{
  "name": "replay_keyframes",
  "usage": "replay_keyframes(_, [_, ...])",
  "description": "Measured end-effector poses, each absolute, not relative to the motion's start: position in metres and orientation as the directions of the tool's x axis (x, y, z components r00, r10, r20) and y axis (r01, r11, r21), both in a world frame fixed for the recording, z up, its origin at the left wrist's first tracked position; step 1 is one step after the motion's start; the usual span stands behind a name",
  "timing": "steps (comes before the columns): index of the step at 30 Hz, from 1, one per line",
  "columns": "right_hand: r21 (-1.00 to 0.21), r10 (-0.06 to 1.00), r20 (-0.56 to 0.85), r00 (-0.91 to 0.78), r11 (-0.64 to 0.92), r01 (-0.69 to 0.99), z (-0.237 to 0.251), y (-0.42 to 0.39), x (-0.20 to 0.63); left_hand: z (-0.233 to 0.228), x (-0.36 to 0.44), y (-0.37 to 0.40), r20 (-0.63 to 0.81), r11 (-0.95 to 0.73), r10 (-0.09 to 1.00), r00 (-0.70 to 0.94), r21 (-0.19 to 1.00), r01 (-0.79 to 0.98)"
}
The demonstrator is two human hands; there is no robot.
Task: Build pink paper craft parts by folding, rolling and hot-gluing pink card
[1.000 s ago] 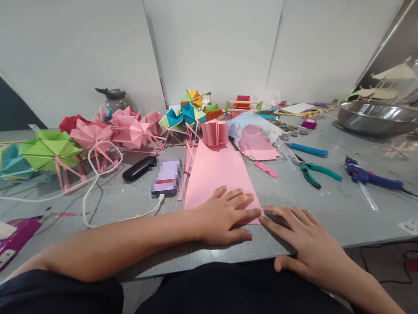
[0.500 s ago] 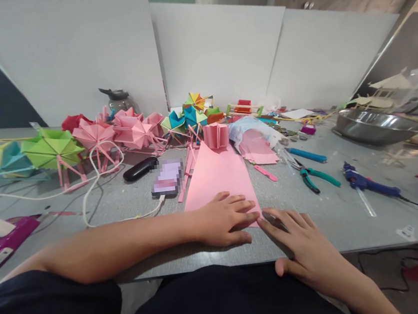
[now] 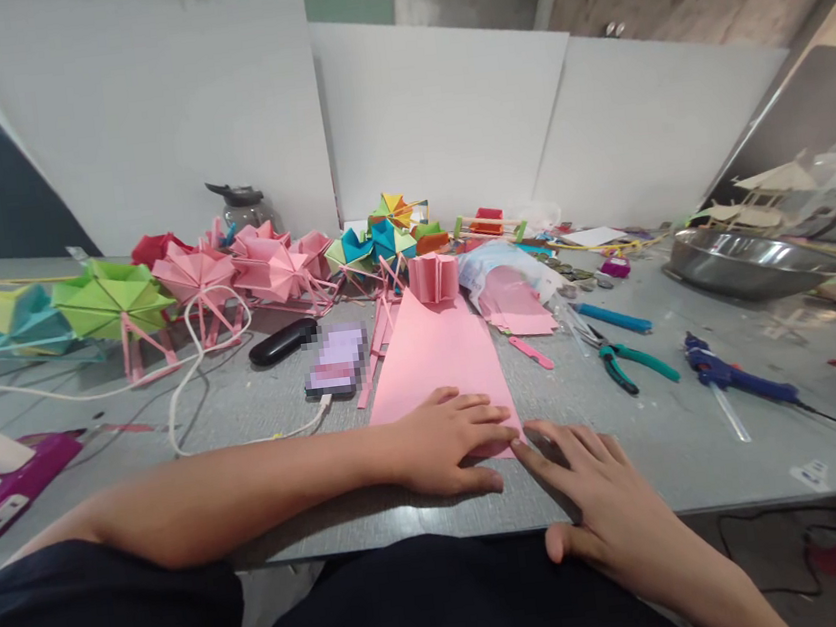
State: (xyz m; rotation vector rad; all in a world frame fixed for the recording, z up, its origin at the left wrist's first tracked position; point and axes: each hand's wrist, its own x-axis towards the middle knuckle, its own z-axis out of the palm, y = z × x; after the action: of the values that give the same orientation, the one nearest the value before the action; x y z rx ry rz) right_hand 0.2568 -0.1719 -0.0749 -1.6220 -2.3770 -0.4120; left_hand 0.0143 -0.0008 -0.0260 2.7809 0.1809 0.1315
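A long pink sheet of paper [image 3: 443, 361] lies flat on the grey table in front of me. My left hand [image 3: 452, 442] rests palm down across its near end, fingers spread and pointing right. At the sheet's near right corner is my right hand [image 3: 592, 480], its fingers apart and the index fingertip touching the edge. Neither hand grips anything. A folded pink paper piece [image 3: 433, 279] stands on the far end of the sheet. Beside it, several pink papers [image 3: 513, 303] stick out of a clear plastic bag [image 3: 499, 262].
Folded paper wheels, such as a green one [image 3: 113, 300], line the left. A phone [image 3: 337, 361] on a white cable lies left of the sheet. Pliers [image 3: 639, 364], a blue glue gun [image 3: 743, 379] and a steel bowl [image 3: 756, 265] sit on the right.
The view has tilted up slightly, so everything sits a little lower. Both hands keep nearly the same place on the pink paper.
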Motion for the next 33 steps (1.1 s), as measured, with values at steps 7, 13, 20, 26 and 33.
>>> replay_keyframes(7, [0.095,0.877,0.311,-0.366,0.355,0.930,-0.076,-0.170,0.260,-0.019,0.017,0.003,0.083,-0.953,0.115,0.990,0.292,0.086])
replay_keyframes(13, [0.084,0.889,0.275,-0.366,0.357,0.930,-0.073,-0.168,0.264,-0.019,0.018,0.006,0.058,-0.964,0.137,0.989,0.238,0.119])
replay_keyframes(20, [0.040,0.900,0.244,-0.361,0.363,0.931,-0.067,-0.165,0.257,-0.026,0.020,0.009,0.072,-0.963,0.139,0.988,0.243,0.117])
replay_keyframes(26, [-0.017,0.904,0.248,-0.348,0.363,0.931,-0.063,-0.164,0.254,-0.030,0.019,0.009,0.084,-0.966,0.142,0.986,0.231,0.120])
replay_keyframes(33, [-0.164,0.882,0.399,-0.251,0.338,0.927,-0.068,-0.176,0.268,-0.026,0.019,0.008,0.049,-0.962,0.143,0.988,0.241,0.128])
